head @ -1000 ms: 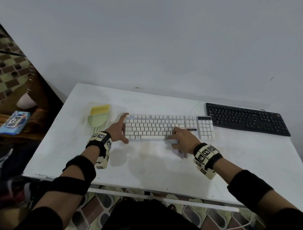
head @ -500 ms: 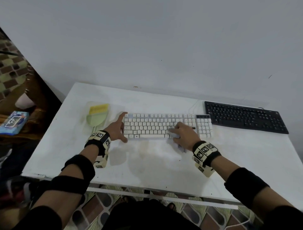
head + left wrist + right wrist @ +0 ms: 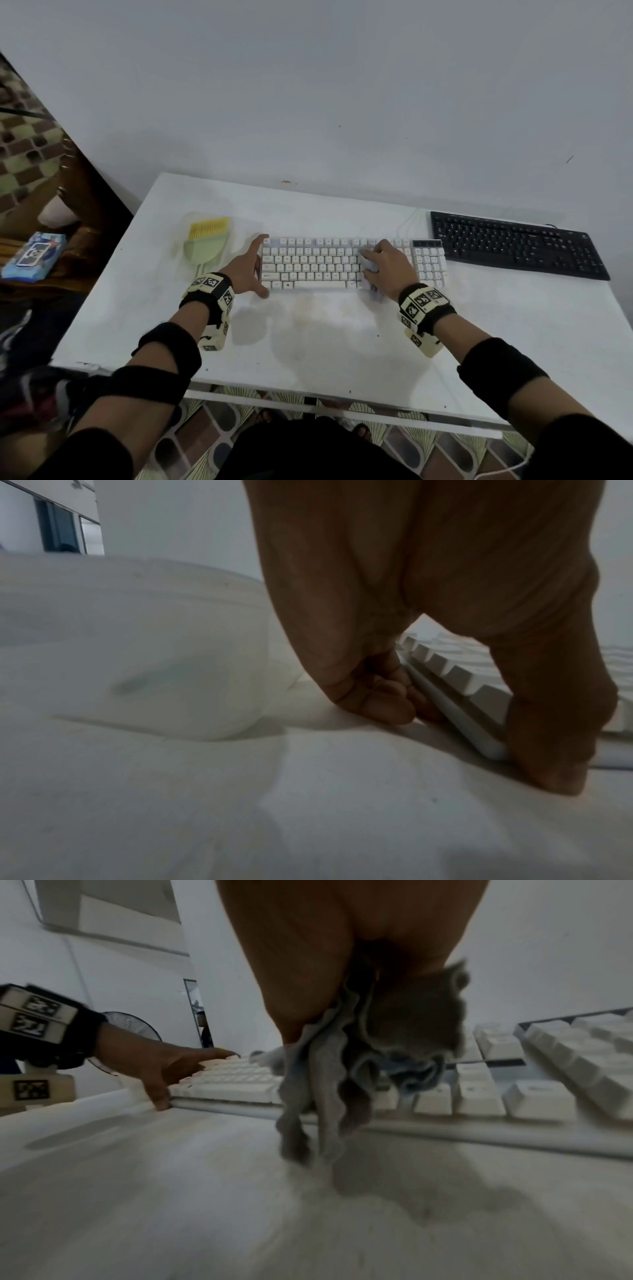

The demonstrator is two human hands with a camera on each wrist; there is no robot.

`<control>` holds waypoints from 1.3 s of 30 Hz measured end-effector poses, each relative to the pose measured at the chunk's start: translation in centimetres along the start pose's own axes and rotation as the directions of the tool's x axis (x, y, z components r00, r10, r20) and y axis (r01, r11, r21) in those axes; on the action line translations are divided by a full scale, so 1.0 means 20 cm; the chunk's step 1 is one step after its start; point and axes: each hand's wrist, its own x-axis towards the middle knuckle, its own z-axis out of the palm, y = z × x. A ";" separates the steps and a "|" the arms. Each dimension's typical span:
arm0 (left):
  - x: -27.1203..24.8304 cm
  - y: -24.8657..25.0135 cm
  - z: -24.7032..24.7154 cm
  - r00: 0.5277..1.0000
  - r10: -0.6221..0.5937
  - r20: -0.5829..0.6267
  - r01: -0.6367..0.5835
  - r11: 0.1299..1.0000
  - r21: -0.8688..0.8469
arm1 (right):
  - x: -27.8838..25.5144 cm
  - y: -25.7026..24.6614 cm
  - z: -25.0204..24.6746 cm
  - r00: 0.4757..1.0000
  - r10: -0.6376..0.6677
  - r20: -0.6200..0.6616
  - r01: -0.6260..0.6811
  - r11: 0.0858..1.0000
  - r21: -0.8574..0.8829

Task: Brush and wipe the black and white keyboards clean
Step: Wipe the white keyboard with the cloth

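The white keyboard (image 3: 318, 263) lies mid-table, with the black keyboard (image 3: 517, 245) to its right near the wall. My left hand (image 3: 250, 267) braces the white keyboard's left end. Its index finger reaches the back corner and its thumb (image 3: 555, 737) stands at the front corner of the white keyboard (image 3: 462, 669). My right hand (image 3: 387, 265) grips a bunched grey cloth (image 3: 368, 263) and presses it on the keys left of the number pad. In the right wrist view the cloth (image 3: 411, 1020) hangs from the palm over the white keyboard (image 3: 479, 1099). A green brush with yellow bristles (image 3: 205, 240) lies left of the keyboard.
The brush rests on a translucent tray (image 3: 186, 219). White cables (image 3: 409, 222) run between the keyboards toward the wall. A blue packet (image 3: 34, 255) sits on wooden furniture beyond the table's left edge. The table's front edge (image 3: 308, 387) is near my body.
My right hand has slid the cloth from the keyboard's front row toward its back rows. The left hand has stayed at the keyboard's left end.
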 end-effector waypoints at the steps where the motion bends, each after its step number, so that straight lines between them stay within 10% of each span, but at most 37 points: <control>1: 0.00 0.00 0.00 1.000 -0.001 0.002 0.001 1.000 0.004 | -0.02 0.00 0.00 1.000 -0.005 0.021 0.005 1.000 0.009; 7: -0.01 0.01 -0.01 1.000 0.000 0.006 0.000 1.000 0.019 | -0.08 0.03 -0.05 0.983 -0.056 0.173 0.067 0.996 -0.057; 14: -0.01 0.02 -0.01 1.000 -0.005 0.004 0.004 1.000 0.018 | 0.04 0.05 -0.05 0.991 0.079 -0.111 -0.069 0.994 0.085; 23: -0.01 0.02 -0.01 1.000 -0.003 0.005 0.003 1.000 0.023 | -0.11 0.07 -0.02 0.989 -0.053 0.135 0.059 0.998 -0.037; 30: -0.02 0.03 -0.01 1.000 -0.010 0.002 0.010 1.000 0.027 | 0.06 0.09 -0.12 0.981 0.145 -0.129 -0.139 0.989 0.055; 39: -0.04 0.05 -0.01 1.000 -0.001 0.007 0.001 1.000 0.009 | -0.15 0.09 -0.02 0.992 -0.118 0.041 0.116 0.991 0.059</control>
